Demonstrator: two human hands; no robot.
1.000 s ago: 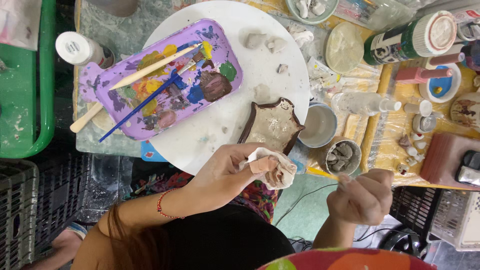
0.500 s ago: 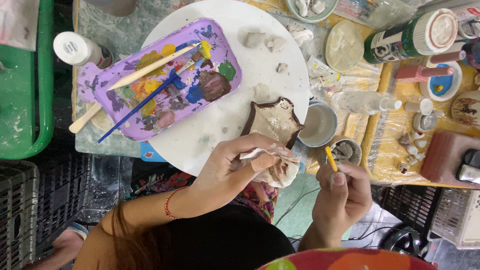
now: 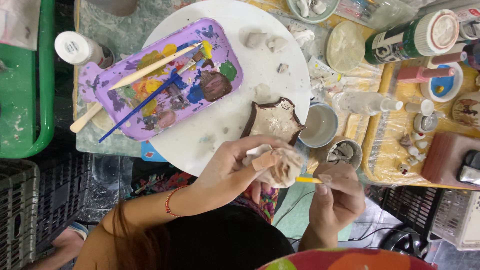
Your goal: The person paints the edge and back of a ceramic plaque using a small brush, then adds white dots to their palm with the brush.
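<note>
My left hand [image 3: 232,167], with a red thread bracelet at the wrist and a plaster on one finger, grips a crumpled pale cloth [image 3: 286,171] just below the edge of the round white board [image 3: 280,65]. My right hand [image 3: 337,200] holds a thin yellow-handled brush [image 3: 306,180] whose tip is buried in the cloth. Just above the hands, a brown-rimmed, cat-shaped clay dish [image 3: 272,122] lies on the board. A purple palette [image 3: 165,82] smeared with paint holds a blue brush [image 3: 140,105] and a wooden stick [image 3: 135,77].
A cup of cloudy water [image 3: 320,125] and a second cup [image 3: 345,152] stand right of the dish. Bottles, a green paint jar [image 3: 410,35] and small pieces crowd the yellow surface at the right. A white bottle [image 3: 75,47] and a green tray [image 3: 30,100] are at the left.
My hands were apart a second ago. The right hand has since moved left and up, and the brush tip now sits inside the cloth held by the left hand.
</note>
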